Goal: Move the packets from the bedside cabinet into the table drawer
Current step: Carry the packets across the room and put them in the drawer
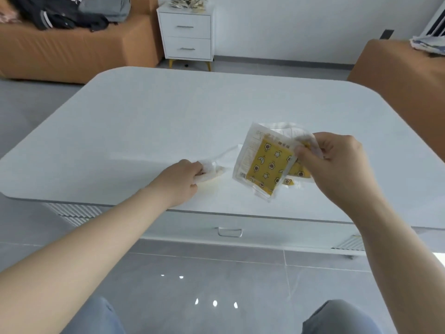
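Right hand [337,162]: fingers and thumb pinch the upper right corner of a fan of packets [262,165], held just above the right part of the surface [168,116].
Left hand [183,179]: fingers curl round a small white packet [209,171] that lies on the surface, just left of the fan.
Packets in hand: several flat film sachets overlap, their lower corners hanging toward the near edge; the count cannot be told.
Packets left to fetch: a heap [187,2] lies on top of the bedside cabinet [185,27], far beyond the surface.
Drawer [265,227]: under the near edge, closed; its metal handle [230,232] sits between the two forearms.
Step in hand (judgement): gathering the loose packets into one bundle before the drawer is opened.
How to do it well: carry the small packet to the fan and tuck it under the right thumb. Square the edges, since slick film pinched by one corner may slip. The left hand is then free to pull the handle straight out.
Writing: printed lines run along the pale top and left borders of the front packet, too small and blurred to read; no brand can be made out.
Pattern: a yellow panel with dark-centred flowers, stars and a crescent moon.
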`<control>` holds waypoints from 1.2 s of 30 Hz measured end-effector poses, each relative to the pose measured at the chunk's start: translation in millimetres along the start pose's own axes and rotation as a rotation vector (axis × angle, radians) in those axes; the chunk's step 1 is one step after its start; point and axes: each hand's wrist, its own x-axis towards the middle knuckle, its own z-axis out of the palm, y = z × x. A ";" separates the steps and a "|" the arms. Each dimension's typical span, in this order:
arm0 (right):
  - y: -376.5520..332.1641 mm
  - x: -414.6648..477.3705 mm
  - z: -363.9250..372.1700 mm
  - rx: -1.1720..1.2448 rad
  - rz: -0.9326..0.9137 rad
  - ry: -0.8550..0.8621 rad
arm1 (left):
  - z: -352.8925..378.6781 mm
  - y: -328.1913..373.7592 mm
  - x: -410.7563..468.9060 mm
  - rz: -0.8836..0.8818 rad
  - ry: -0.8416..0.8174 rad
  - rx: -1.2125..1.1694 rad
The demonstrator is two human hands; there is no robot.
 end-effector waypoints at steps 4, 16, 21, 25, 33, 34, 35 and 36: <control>-7.5 -29.5 -29.2 -0.035 -0.010 0.031 | 1.6 9.1 -7.8 -0.002 -0.151 0.034; 39.2 -120.5 -32.9 -0.097 0.018 -0.026 | 108.1 52.3 -90.2 0.073 0.084 -0.149; 75.7 -145.1 -5.5 -0.151 0.037 -0.063 | 160.0 50.7 -76.3 0.020 -0.013 -0.085; 97.2 -158.8 8.3 -0.175 0.078 -0.089 | 176.5 46.5 -60.6 0.019 0.021 -0.073; 101.5 -176.6 15.1 -0.183 0.080 -0.125 | 187.2 55.3 -58.0 -0.085 -0.061 0.113; 99.3 -178.5 14.3 -0.178 0.076 -0.122 | 188.2 57.5 -61.8 -0.096 -0.061 0.105; 97.4 -180.3 13.0 -0.171 0.074 -0.118 | 188.8 58.7 -66.2 -0.099 -0.062 0.092; 95.6 -181.8 11.5 -0.166 0.071 -0.116 | 188.4 59.9 -72.7 -0.097 -0.069 0.086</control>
